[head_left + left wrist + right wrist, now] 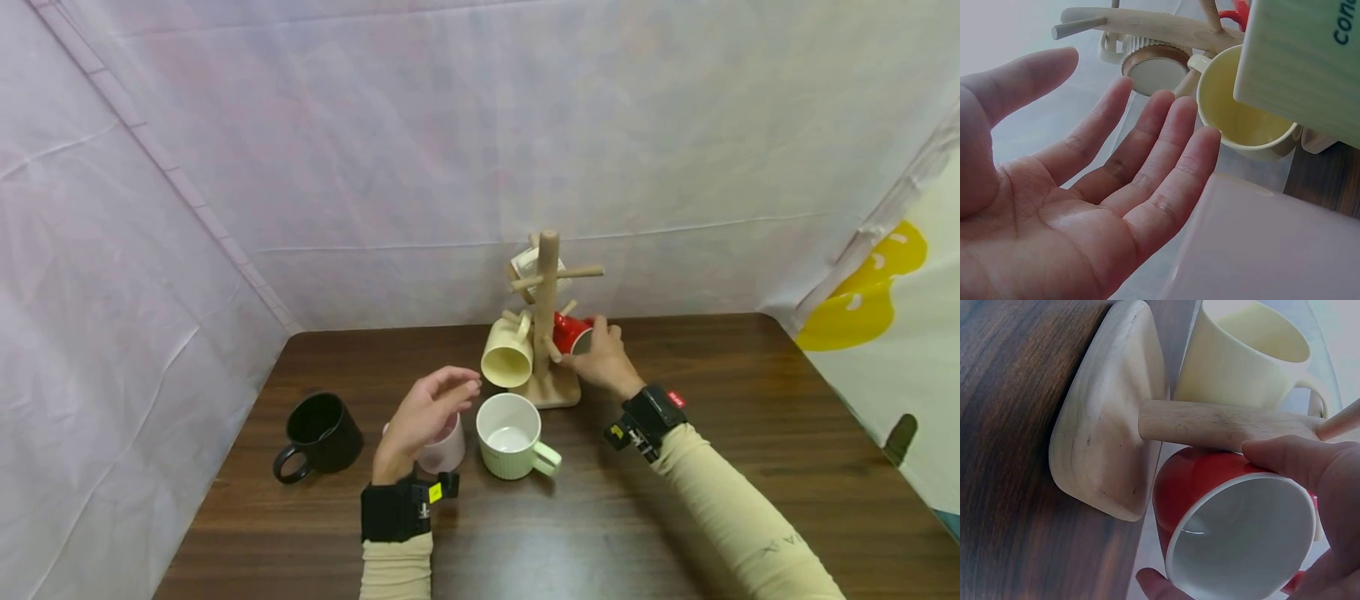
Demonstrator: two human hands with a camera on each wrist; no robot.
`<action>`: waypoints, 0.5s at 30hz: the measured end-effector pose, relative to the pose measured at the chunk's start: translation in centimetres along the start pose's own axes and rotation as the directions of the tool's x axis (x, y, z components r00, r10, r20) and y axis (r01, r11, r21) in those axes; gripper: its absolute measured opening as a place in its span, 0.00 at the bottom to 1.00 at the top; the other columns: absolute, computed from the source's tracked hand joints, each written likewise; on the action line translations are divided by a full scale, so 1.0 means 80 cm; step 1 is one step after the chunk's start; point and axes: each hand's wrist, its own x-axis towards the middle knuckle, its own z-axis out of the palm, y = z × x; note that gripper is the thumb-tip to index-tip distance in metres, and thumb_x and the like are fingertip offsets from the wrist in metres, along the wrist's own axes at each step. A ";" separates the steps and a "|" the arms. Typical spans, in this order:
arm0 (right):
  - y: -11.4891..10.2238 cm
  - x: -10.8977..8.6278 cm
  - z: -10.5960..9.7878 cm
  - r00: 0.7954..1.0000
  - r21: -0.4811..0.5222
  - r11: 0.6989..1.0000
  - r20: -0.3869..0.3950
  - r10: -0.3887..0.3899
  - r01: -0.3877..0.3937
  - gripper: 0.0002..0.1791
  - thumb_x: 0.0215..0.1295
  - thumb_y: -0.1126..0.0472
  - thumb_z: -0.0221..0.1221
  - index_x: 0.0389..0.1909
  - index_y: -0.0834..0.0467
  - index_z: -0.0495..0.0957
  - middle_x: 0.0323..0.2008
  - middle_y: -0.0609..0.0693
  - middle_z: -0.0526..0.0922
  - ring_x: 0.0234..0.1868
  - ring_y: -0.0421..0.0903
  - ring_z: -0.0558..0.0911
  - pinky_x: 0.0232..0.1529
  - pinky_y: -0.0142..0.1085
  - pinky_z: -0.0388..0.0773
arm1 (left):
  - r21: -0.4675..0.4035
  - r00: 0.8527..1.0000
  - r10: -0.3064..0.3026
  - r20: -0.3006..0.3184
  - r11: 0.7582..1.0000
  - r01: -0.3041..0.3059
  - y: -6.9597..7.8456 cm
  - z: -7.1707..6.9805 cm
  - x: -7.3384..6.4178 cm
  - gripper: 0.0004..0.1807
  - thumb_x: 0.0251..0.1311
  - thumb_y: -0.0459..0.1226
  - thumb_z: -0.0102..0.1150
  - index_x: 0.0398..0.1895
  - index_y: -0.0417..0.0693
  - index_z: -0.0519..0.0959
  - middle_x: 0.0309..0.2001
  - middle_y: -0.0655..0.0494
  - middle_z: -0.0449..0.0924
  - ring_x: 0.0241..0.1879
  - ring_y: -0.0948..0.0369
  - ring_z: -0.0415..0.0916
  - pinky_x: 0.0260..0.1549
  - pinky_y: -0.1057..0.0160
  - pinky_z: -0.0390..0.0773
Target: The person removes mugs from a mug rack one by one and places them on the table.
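Observation:
My right hand (pixel 606 360) grips a red mug (pixel 568 332) at the right side of a wooden mug tree (pixel 547 308). In the right wrist view the red mug (pixel 1188 484) lies tilted against the post, its white inside facing the camera, with thumb and fingers about its body; its handle is mostly hidden. My left hand (pixel 427 414) hovers with loosely bent fingers and holds nothing, above a pale pink mug (pixel 444 450). The left wrist view shows its palm (pixel 1054 231) bare. A cream-yellow mug (pixel 508 354) hangs on the tree's left side.
A white mug (pixel 527 263) with a brown base hangs on an upper peg. On the brown table (pixel 675 517) stand a pale green mug (pixel 510 450) in front of the tree and a black mug (pixel 324 433) at the left. White cloth (pixel 420 150) hangs behind.

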 end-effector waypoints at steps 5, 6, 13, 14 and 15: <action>0.000 -0.002 0.000 1.000 0.011 1.000 -0.022 -0.011 0.011 0.49 0.45 0.45 0.68 0.62 0.64 0.56 0.51 0.71 0.62 0.48 0.66 0.71 0.50 0.58 0.73 | 0.004 1.000 -0.004 -0.001 1.000 0.004 0.000 0.000 0.001 0.24 0.57 0.52 0.60 0.52 0.47 0.77 0.45 0.50 0.80 0.31 0.63 0.76 0.13 0.73 0.66; 0.000 -0.002 0.000 1.000 0.014 1.000 -0.024 -0.011 0.011 0.49 0.45 0.45 0.68 0.62 0.64 0.56 0.51 0.71 0.62 0.48 0.66 0.71 0.50 0.58 0.73 | 0.005 1.000 -0.004 -0.002 1.000 0.004 0.000 0.000 0.001 0.24 0.57 0.52 0.60 0.52 0.48 0.77 0.45 0.50 0.80 0.32 0.62 0.76 0.14 0.73 0.66; -0.001 -0.001 0.000 0.999 0.014 1.000 -0.040 -0.003 0.004 0.48 0.44 0.46 0.69 0.61 0.65 0.57 0.50 0.70 0.63 0.47 0.64 0.71 0.48 0.57 0.73 | -0.003 1.000 -0.003 -0.005 1.000 0.003 0.000 0.000 0.001 0.22 0.57 0.51 0.60 0.50 0.49 0.78 0.46 0.48 0.80 0.32 0.62 0.76 0.15 0.70 0.66; -0.001 -0.001 0.000 0.999 0.012 1.000 -0.045 -0.005 0.005 0.48 0.44 0.46 0.69 0.60 0.65 0.58 0.50 0.70 0.64 0.47 0.64 0.71 0.48 0.57 0.73 | -0.005 1.000 -0.002 -0.004 1.000 0.002 -0.001 0.000 0.001 0.21 0.58 0.51 0.60 0.50 0.49 0.78 0.46 0.47 0.80 0.32 0.62 0.76 0.15 0.70 0.66; 0.000 -0.001 0.001 0.999 0.011 1.000 -0.049 -0.006 0.007 0.47 0.44 0.46 0.69 0.60 0.65 0.58 0.50 0.70 0.64 0.47 0.64 0.71 0.48 0.57 0.74 | -0.004 1.000 -0.001 -0.004 1.000 0.001 -0.001 0.000 0.001 0.21 0.58 0.51 0.60 0.50 0.49 0.78 0.46 0.47 0.79 0.32 0.62 0.76 0.14 0.71 0.66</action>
